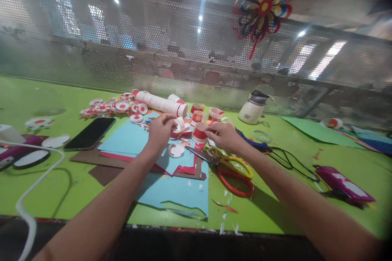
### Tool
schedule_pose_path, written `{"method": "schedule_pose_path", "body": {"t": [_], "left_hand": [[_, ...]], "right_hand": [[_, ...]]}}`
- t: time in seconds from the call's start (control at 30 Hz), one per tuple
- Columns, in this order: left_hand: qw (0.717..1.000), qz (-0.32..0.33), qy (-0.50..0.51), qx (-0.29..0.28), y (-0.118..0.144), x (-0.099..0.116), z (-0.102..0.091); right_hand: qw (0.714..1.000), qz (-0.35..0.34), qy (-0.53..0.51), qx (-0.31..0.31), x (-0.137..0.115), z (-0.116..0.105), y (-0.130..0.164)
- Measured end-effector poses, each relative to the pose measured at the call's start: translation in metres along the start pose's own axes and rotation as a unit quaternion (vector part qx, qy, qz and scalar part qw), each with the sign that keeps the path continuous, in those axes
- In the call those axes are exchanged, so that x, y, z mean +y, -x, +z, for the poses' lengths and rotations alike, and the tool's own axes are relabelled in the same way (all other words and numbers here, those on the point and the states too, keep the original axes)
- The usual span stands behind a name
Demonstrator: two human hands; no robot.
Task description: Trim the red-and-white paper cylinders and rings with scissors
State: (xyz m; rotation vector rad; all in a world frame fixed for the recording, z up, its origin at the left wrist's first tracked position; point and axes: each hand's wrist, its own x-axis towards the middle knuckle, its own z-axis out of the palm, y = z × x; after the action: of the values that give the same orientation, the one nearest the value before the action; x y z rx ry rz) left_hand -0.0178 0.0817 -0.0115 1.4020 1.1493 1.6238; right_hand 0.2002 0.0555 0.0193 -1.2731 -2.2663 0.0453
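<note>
Beside the pile of cut cups, my right hand (225, 135) has its fingertips closed on the rim of a cut-down red paper cup (199, 133). My left hand (161, 130) is curled with its fingertips together, close to a white curled paper piece (179, 124); whether it grips anything is hard to make out. Below and between the hands lies a round white cup bottom (176, 150). Scissors with one yellow and one red handle (235, 183) lie under my right wrist, blades pointing left. More red-and-white cut cups (216, 113) stand just beyond.
Blue paper sheets (119, 138) lie under the work. Left are a black phone (90, 133) and flower-cut cup pieces (104, 108); behind, a stack of white cups (161, 103). A white jug (252, 108), a purple device (344, 184) and green paper (318, 130) are right.
</note>
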Motion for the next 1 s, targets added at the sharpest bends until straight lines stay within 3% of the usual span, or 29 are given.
{"method": "schedule_pose_path", "body": {"t": [0.17, 0.33, 0.73, 1.0], "left_hand": [[1.0, -0.008, 0.016, -0.008, -0.001, -0.005, -0.001], [1.0, -0.017, 0.014, -0.008, 0.001, -0.001, -0.001], [0.996, 0.007, 0.049, 0.071, 0.0, 0.003, -0.003], [0.99, 0.004, 0.048, 0.132, -0.002, 0.006, -0.005]], "right_hand": [[0.998, 0.03, -0.009, 0.063, 0.002, -0.018, 0.003], [0.994, 0.041, -0.025, 0.1, 0.001, -0.023, 0.01], [0.967, 0.069, -0.118, 0.217, 0.005, -0.044, 0.014], [0.966, 0.05, -0.113, 0.229, -0.007, -0.041, 0.021]]}}
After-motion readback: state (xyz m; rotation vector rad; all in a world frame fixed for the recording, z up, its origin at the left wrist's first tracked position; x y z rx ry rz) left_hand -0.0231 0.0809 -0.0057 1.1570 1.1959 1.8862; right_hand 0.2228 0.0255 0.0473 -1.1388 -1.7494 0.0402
